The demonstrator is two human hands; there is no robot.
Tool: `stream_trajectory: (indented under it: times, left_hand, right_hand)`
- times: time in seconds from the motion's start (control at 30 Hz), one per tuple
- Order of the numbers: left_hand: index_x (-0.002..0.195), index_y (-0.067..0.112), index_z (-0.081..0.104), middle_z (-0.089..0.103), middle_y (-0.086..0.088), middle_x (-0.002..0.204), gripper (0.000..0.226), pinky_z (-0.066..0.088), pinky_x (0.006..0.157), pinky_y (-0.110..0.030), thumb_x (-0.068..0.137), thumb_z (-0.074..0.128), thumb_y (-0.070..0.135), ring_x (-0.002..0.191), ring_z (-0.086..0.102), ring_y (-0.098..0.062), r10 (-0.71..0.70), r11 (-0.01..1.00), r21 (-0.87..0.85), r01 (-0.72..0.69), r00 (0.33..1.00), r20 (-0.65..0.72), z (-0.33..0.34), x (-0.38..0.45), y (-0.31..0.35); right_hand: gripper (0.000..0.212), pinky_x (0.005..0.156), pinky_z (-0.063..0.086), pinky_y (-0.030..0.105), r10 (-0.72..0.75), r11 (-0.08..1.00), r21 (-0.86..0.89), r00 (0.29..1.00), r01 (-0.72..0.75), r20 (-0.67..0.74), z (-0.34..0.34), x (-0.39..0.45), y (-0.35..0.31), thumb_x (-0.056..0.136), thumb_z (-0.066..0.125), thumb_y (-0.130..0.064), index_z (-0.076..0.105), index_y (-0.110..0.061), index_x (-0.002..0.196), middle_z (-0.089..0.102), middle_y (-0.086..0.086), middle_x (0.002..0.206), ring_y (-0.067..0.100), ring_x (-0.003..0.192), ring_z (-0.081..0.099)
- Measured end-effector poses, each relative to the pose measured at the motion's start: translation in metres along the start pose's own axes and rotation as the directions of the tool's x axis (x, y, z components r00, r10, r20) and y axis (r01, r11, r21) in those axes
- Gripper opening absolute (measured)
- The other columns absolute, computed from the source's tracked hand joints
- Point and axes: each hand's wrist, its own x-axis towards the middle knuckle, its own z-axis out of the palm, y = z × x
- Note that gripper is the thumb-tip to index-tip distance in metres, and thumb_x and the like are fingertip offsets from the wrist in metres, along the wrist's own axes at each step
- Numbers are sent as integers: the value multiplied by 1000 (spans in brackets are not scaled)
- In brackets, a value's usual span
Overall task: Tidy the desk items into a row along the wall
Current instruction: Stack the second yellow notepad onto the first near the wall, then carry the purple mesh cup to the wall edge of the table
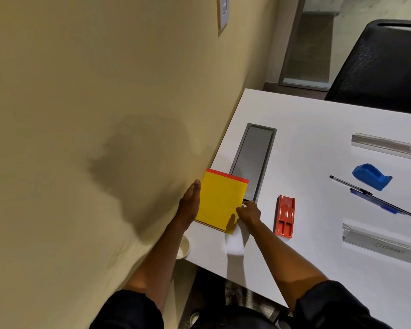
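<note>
A yellow notepad (220, 200) with a red top strip lies on the white desk (313, 129) right by the wall. My left hand (190, 205) lies with straight fingers against the pad's wall-side edge. My right hand (248, 213) has curled fingers pinching the pad's near right corner. A red stapler (284, 216) lies just right of my right hand. Farther right are a blue tape dispenser (371, 176), a black pen (356, 189) across a blue pen (375, 203), and two clear name holders (382, 145) (382, 245).
A grey cable hatch (254, 160) is set into the desk beyond the pad. A white cup (184, 249) sits at the desk's near corner by the wall. A black chair (380, 65) stands at the far side. The beige wall (93, 115) runs along the left.
</note>
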Motion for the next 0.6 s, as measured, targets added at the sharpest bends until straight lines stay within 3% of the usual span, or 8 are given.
stream_trajectory:
  times: [0.2,0.33,0.47,0.6]
  left_hand:
    - [149,21,22,27,-2,156,57,20,116,-37,100,23,48,144,25,-22,108,993,47,-108,994,2,10,-23,2]
    - [149,18,26,31,-5,154,63,23,115,-36,97,26,53,142,30,-23,105,983,148,-110,994,44,16,-33,-1]
    - [150,15,22,22,-7,158,74,17,120,-44,92,26,61,146,19,-24,151,926,335,-175,984,98,26,-46,-11]
    - [151,15,17,9,-7,161,78,7,121,-48,91,26,65,149,3,-25,251,821,505,-267,963,101,37,-78,-21]
  right_hand:
    - [51,96,43,40,-145,985,-111,985,134,-91,-15,-15,16,90,59,-22,43,-7,136,51,20,132,35,118,52]
    - [67,100,41,42,-316,914,-315,935,255,-160,-36,-38,22,90,61,-36,30,-15,145,43,17,140,34,127,45]
    - [78,113,28,44,-469,796,-524,857,305,-215,-57,-63,34,90,49,-57,17,-21,151,28,10,155,29,142,27]
    - [81,114,19,52,-519,714,-651,818,258,-246,-73,-96,49,88,39,-66,8,-27,152,10,8,160,33,146,14]
